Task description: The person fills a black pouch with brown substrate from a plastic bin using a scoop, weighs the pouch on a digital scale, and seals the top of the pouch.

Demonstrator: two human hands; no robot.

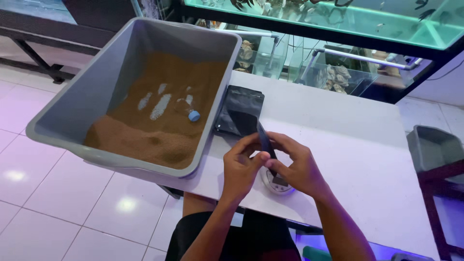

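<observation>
Fingers of both hands pinching thin glossy black pouch (265,141), left hand (240,166), right hand (298,166).

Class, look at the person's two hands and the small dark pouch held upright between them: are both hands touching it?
Touching. The head view shows the left hand and the right hand each pinching the small dark pouch with their fingertips, above a small round white scale.

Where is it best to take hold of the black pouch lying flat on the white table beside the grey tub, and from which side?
Probably the near short edge of the flat black pouch, approached from the person's side. It lies flat on the white table, its left side close to the grey tub, so only the near and right edges look free. A pinch grip there should lift it.
</observation>
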